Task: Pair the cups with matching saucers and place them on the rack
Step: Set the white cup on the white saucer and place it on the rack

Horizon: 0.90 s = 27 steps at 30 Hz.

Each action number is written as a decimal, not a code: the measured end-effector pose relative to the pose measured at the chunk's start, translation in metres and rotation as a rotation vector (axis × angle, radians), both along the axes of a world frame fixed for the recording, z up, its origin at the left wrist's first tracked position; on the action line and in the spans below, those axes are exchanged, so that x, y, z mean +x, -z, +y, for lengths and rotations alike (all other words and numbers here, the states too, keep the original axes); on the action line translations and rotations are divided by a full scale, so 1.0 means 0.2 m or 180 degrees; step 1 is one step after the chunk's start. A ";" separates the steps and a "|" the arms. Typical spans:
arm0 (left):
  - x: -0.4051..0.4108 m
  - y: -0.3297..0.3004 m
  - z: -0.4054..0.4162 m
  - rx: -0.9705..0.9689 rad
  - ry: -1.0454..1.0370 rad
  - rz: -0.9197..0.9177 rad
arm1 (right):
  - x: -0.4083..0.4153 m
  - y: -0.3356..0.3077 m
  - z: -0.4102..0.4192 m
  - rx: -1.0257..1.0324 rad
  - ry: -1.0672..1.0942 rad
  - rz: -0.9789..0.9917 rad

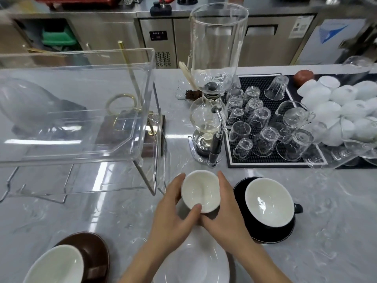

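Cup (pixel 201 190), white, sits between my two hands above the surface (pixel 122 211). Left hand (pixel 173 209) curls round its left wall, thumb on the near rim; right hand (pixel 222 209) grips the right wall. White saucer (pixel 195 262) lies just below.

Surface (pixel 114 211): pale grey marbled, glossy. Directly on it: clear acrylic rack (pixel 81 111) at left; glass siphon brewer (pixel 210 127) at centre; black rubber mat (pixel 265 119) bearing upturned glasses at right; black saucer (pixel 265 234) under a black cup; brown saucer (pixel 95 254) under a cup; white saucer (pixel 195 262) at near edge.
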<state>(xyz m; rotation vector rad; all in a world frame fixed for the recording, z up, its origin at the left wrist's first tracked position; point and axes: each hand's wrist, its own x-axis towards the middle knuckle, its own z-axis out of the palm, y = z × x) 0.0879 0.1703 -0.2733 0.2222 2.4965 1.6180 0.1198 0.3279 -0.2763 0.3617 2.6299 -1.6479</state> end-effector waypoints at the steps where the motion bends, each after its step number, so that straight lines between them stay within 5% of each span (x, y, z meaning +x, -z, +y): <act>1: 0.00 0.00 0.00 0.0037 -0.0002 0.0013 | 0.00 0.00 0.00 -0.0004 0.0015 -0.0013; 27: 0.40 -0.11 -0.16 0.0294 -0.0212 0.0400 | 0.33 -0.23 -0.08 0.0023 -0.0275 0.0151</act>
